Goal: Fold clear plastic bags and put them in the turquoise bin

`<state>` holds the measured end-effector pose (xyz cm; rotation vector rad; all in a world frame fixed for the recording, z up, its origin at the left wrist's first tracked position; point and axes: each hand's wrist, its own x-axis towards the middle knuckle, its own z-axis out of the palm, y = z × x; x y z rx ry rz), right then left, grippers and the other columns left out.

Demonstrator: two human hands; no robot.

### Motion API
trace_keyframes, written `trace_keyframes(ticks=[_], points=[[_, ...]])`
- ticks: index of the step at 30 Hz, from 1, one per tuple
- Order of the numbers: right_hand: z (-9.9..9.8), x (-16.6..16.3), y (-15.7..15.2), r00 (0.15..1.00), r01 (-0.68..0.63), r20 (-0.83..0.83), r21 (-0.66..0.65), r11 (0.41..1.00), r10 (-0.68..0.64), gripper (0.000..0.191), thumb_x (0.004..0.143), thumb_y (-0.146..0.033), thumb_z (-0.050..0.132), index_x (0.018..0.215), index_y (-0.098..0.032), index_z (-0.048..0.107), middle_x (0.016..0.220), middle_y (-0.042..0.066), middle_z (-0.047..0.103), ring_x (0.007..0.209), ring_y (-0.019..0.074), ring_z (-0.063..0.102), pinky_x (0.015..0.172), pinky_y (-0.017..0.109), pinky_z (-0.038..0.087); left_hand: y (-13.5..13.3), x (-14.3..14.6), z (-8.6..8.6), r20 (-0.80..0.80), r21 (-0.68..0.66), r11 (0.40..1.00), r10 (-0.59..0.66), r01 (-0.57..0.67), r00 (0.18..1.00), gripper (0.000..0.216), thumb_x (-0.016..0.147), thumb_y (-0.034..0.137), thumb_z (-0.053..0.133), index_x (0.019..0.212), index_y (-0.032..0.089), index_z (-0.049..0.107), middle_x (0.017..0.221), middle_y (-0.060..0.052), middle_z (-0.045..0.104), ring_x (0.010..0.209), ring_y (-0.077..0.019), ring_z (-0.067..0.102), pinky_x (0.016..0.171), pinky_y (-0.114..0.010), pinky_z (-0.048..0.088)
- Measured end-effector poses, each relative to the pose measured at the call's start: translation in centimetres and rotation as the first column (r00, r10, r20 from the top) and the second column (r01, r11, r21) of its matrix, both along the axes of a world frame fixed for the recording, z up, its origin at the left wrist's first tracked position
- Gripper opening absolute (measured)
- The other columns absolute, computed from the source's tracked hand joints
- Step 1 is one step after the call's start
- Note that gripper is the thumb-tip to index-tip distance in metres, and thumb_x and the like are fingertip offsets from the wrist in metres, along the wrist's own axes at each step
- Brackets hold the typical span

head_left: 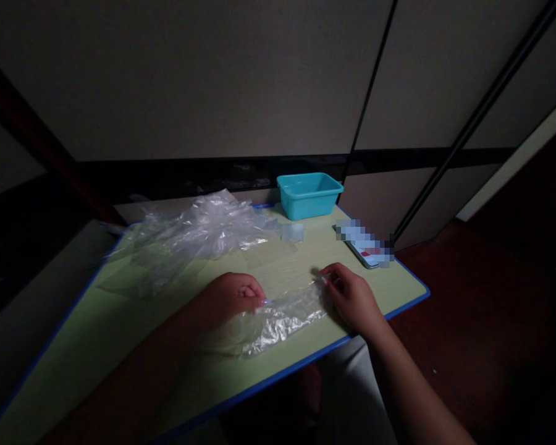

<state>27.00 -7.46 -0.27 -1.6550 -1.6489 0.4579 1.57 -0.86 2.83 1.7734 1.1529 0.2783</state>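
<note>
A clear plastic bag lies flat on the pale green table near its front edge. My left hand is curled and pinches the bag's left end. My right hand pinches the bag's right end with fingers closed on the plastic. The bag is stretched between the two hands.
A heap of crumpled clear plastic bags lies at the back left of the table. A teal plastic tub stands at the back edge. A flat blurred object lies at the right. The table's blue edge runs close behind my right hand.
</note>
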Motion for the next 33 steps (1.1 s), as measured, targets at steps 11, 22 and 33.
trace_keyframes(ticks=[11,22,33], points=[[-0.4,0.6,-0.8,0.966,-0.132,-0.218,0.043,0.990,0.138,0.019,0.086,-0.025,0.049,0.100,-0.019,0.060,0.085,0.004,0.066,0.075,0.0170,0.059,0.067,0.027,0.045,-0.5,-0.1,-0.2,0.016,-0.020,0.995,-0.102,0.102,0.995,0.034,0.074,0.050,0.059,0.076,0.017,0.064,0.067,-0.001,0.063,0.065,-0.0185,0.058,0.057,-0.026,0.041],[-0.3,0.5,-0.5,0.978,-0.123,-0.165,0.033,0.992,0.126,0.014,0.084,-0.024,0.049,0.093,-0.020,0.059,0.087,0.005,0.067,0.080,0.0184,0.062,0.072,0.028,0.045,-0.9,0.1,0.4,0.035,-0.043,0.990,-0.131,0.132,0.991,0.025,0.062,0.038,0.065,0.075,0.017,0.059,0.063,0.003,0.057,0.062,-0.0160,0.055,0.056,-0.024,0.037],[-0.1,0.5,-0.5,0.992,-0.087,-0.088,0.015,0.996,0.088,0.020,0.084,-0.024,0.048,0.102,-0.020,0.057,0.081,0.004,0.067,0.071,0.0176,0.060,0.065,0.026,0.043,-1.0,0.1,0.5,0.073,-0.044,0.986,-0.157,0.160,0.985,0.017,0.063,0.034,0.061,0.068,0.019,0.054,0.060,0.003,0.055,0.059,-0.0140,0.050,0.055,-0.023,0.034]])
